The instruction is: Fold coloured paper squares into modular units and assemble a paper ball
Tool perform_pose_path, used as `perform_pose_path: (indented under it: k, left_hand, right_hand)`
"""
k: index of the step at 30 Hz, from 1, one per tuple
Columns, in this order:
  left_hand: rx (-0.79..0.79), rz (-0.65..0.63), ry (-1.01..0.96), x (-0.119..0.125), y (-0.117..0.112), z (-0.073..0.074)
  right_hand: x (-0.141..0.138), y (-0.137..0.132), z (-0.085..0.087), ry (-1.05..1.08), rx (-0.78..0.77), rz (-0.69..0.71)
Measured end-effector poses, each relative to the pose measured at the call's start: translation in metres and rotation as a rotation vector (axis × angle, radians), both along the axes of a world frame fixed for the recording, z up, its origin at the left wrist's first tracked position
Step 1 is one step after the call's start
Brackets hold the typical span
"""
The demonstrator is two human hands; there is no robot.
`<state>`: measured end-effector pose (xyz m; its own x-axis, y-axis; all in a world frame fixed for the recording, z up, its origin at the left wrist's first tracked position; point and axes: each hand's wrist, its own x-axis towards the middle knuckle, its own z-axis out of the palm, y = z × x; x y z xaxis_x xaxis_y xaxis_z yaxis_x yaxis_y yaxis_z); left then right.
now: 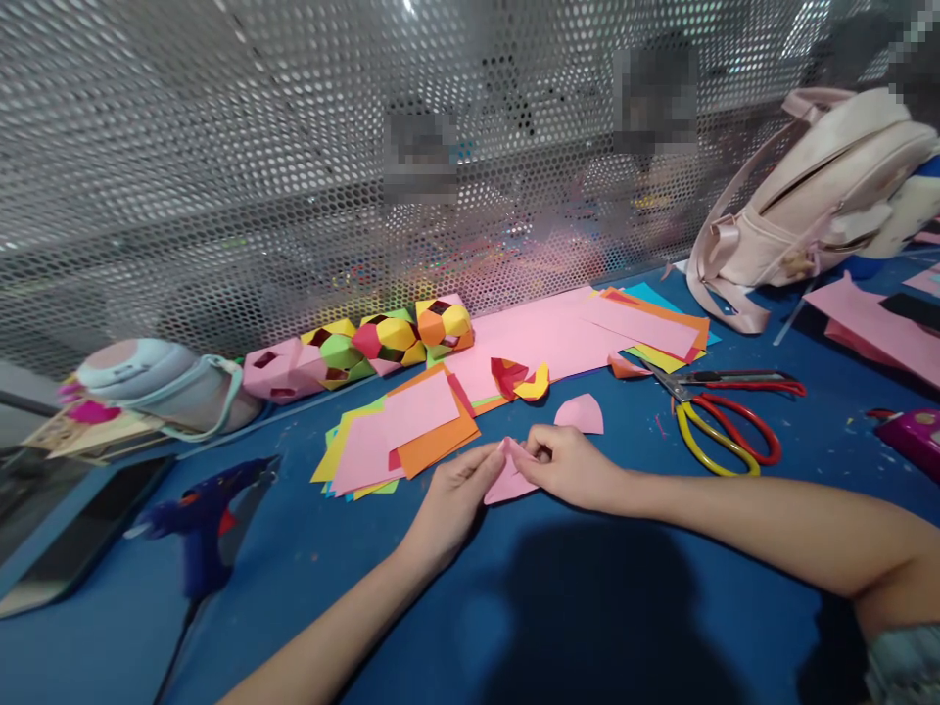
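Note:
A small piece of pink paper (508, 484) is pinched between both hands above the blue table. My left hand (456, 490) grips its left side, thumb and fingers closed. My right hand (577, 467) holds the upper right side, fingers curled in. A fold or raised point shows at the paper's top. Just behind my right hand lies a rounded pink paper piece (582, 413). Farther back sits a curled red and yellow paper piece (520, 380). Stacked colored sheets (422, 411) lie to the left of my hands.
Folded paper balls (397, 341) line the mesh partition (294, 147). At left are a blue glue gun (202, 519), a tablet-like device (80, 529) and a bottle (168, 382). Scissors (724, 436), pliers (749, 380) and a pale backpack (815, 196) are at right.

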<state>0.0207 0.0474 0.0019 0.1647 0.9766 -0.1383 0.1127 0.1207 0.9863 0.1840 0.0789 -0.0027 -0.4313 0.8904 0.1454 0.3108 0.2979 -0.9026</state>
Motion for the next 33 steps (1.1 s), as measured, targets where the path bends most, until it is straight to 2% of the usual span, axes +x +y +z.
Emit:
perform_pose_path:
  k: [12, 18, 24, 33]
  left_hand:
    - [0.011, 0.113, -0.052, 0.007, -0.001, -0.002]
    - [-0.077, 0.066, -0.131, 0.010, -0.001, 0.002]
    - [-0.055, 0.009, -0.091, 0.009, -0.001, 0.004]
    - [-0.030, -0.059, -0.130, 0.006, 0.001, -0.001]
  right_hand:
    - [0.009, 0.000, 0.005, 0.077, -0.079, 0.073]
    - [0.012, 0.009, 0.001, 0.146, -0.097, 0.044]
    - [0.013, 0.010, 0.006, 0.127, -0.117, 0.089]
    - [0.012, 0.013, 0.004, 0.172, -0.266, 0.107]
